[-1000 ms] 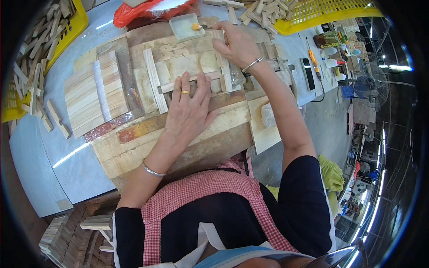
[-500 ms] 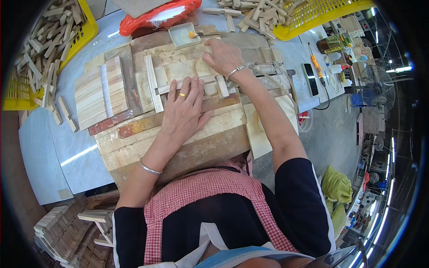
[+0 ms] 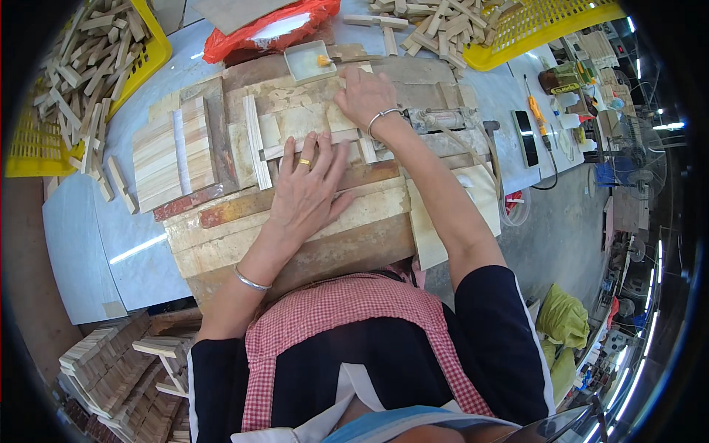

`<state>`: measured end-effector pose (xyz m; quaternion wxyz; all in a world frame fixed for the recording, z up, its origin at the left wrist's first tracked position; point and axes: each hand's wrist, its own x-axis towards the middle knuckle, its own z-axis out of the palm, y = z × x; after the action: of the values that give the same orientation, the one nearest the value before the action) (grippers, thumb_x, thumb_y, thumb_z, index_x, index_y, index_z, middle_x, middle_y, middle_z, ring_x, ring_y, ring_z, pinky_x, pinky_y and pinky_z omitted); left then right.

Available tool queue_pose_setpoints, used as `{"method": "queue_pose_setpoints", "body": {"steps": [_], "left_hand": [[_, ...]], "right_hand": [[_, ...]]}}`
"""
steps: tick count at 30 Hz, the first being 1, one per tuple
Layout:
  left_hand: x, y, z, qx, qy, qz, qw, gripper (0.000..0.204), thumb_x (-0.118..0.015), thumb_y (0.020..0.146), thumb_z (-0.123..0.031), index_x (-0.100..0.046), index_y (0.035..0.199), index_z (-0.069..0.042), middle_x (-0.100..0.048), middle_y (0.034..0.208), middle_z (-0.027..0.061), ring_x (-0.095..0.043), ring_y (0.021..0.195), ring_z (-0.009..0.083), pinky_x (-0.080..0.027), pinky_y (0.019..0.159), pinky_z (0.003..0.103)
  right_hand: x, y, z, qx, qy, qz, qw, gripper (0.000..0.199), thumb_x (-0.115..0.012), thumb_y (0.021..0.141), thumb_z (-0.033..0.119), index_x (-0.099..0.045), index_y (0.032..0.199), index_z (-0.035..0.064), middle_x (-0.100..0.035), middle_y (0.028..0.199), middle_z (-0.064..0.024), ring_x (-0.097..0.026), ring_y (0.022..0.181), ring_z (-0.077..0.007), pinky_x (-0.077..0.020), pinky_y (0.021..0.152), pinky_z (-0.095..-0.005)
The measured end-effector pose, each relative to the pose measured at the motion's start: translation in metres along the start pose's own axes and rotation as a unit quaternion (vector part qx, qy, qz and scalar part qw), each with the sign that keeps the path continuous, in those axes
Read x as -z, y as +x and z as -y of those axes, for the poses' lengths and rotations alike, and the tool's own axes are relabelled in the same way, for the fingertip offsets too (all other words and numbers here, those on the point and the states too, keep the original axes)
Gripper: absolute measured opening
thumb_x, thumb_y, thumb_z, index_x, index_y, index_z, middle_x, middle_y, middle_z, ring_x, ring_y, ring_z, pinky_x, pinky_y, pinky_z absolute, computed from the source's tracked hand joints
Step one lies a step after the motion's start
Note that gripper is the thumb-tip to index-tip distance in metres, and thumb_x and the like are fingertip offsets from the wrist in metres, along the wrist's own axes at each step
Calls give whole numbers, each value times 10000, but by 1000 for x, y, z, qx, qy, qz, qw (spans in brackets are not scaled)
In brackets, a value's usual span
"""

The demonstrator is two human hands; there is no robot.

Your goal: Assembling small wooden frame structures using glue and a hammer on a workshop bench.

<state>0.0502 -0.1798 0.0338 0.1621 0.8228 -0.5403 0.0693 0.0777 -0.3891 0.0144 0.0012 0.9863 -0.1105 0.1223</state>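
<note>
Head view: left hand [image 3: 309, 193] lies flat, fingers spread, palm down on the wooden jig board [image 3: 295, 221], fingertips touching the thin wood strip [image 3: 310, 148] that runs across the glued-up pale blocks [image 3: 299, 122]. It presses, it grips nothing. Right hand [image 3: 367, 96] sits further back on the same blocks, fingers curled over their far edge, just beside the small white tray [image 3: 310, 60] with an orange-tipped piece in it. Whether it pinches a block or only pushes, can't tell.

Blocks are in the middle of the jig, between both hands. A finished slatted panel [image 3: 170, 151] lies to the left of them, apart. A metal clamp cylinder [image 3: 436, 118] touches the right wrist area, hose trailing off the table [image 3: 111, 244].

Risks, as I judge it: uneven palm pressure could let a block slide or ride up, since the strip is only held by fingertips. The right wrist and bracelet are close to the cylinder, so there is a pinch risk if it actuates. The tray is near enough to be knocked. The yellow crates [image 3: 532, 29] of offcuts sit well clear.
</note>
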Motion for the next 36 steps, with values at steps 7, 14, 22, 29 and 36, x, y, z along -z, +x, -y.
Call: {"method": "queue_pose_setpoints", "body": {"steps": [7, 14, 22, 29, 36], "left_hand": [[-2, 5, -11, -4, 53, 22, 998, 629, -540, 850, -549, -408, 1410, -297, -438, 1308, 245, -409, 1231, 424, -280, 1033, 609], [-4, 3, -10, -2, 43, 14, 999, 632, -544, 849, -537, -411, 1410, -278, -442, 1305, 244, -399, 1235, 423, -263, 1034, 622], [-4, -3, -2, -3, 10, 0, 1000, 647, -622, 815, -477, -430, 1395, -265, -438, 1324, 238, -393, 1252, 410, -253, 1054, 610], [-6, -4, -3, 0, 10, 4, 1000, 642, -623, 819, -471, -427, 1396, -272, -437, 1337, 233, -388, 1264, 406, -251, 1068, 594], [-6, -7, 0, -4, 13, -29, 999, 650, -618, 828, -451, -452, 1355, -108, -453, 1326, 222, -411, 1249, 391, -273, 1071, 570]], "right_hand": [[9, 1, -3, -12, 53, 15, 998, 270, -511, 874, 273, -584, 1066, 97, -658, 953, -100, -637, 857, -279, -428, 797, -422], [11, -3, -9, 61, 107, -98, 988, 184, -641, 806, 208, -654, 953, 99, -573, 940, -88, -574, 925, -261, -461, 779, -400], [10, -4, 2, 94, 142, -113, 979, 189, -635, 815, 125, -660, 991, 58, -580, 950, -130, -592, 864, -302, -487, 758, -390], [84, -94, -32, -15, 221, -109, 969, 204, -650, 800, 80, -648, 1000, 39, -604, 961, -127, -602, 837, -291, -489, 742, -384], [83, -239, -57, -91, 94, 0, 991, 356, -657, 822, 187, -607, 1148, 55, -532, 1176, -165, -498, 1073, -355, -410, 909, -432]]}}
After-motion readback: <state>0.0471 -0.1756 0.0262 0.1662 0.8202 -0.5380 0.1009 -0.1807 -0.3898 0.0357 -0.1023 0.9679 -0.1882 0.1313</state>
